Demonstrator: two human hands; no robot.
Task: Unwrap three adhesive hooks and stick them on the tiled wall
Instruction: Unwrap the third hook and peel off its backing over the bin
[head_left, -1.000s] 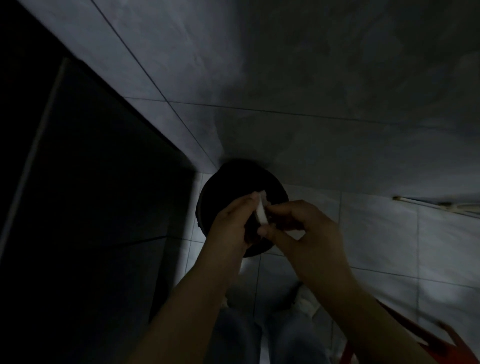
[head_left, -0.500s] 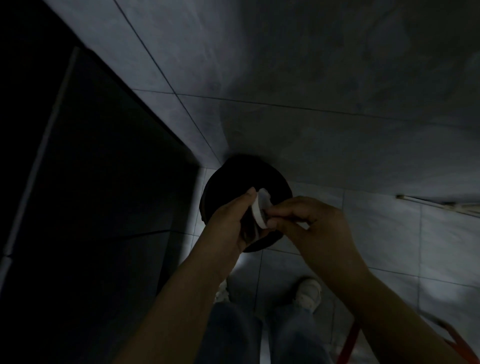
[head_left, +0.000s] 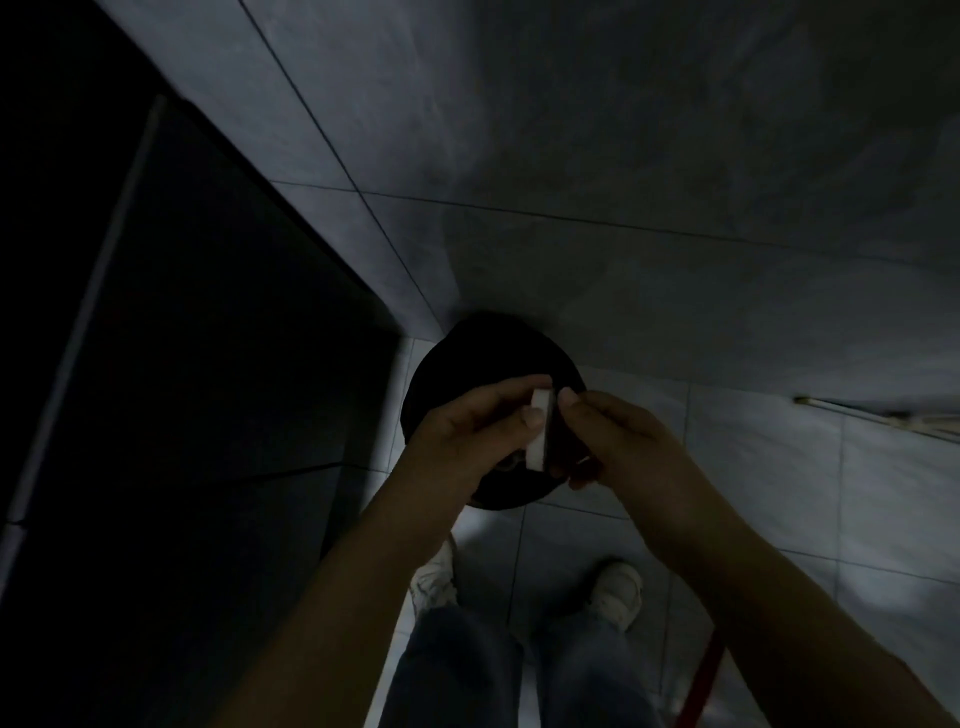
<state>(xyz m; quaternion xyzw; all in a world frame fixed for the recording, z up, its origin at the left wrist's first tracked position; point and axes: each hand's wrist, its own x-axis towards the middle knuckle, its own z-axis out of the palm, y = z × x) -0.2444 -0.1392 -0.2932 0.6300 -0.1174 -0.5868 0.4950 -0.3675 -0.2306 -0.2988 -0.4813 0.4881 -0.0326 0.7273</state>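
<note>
The scene is dim. My left hand (head_left: 467, 441) pinches a small white adhesive hook (head_left: 539, 431) between thumb and fingers, held edge-on in front of me. My right hand (head_left: 618, 447) meets it from the right, its fingertips on the hook's dark right-hand face, where a thin layer seems to sit against the white pad. Both hands hover low in front of the grey tiled wall (head_left: 623, 182). The hook's front face is hidden.
A round black bin (head_left: 457, 353) stands on the floor in the corner right under my hands. A dark panel (head_left: 182, 338) fills the left side. My two shoes (head_left: 615, 592) stand on the pale floor tiles; a red object (head_left: 701, 686) sits at the lower right.
The view has tilted down a little, so my shoes now show. My left thumb has shifted onto the hook's near face and my right fingers have moved along its right-hand side.
</note>
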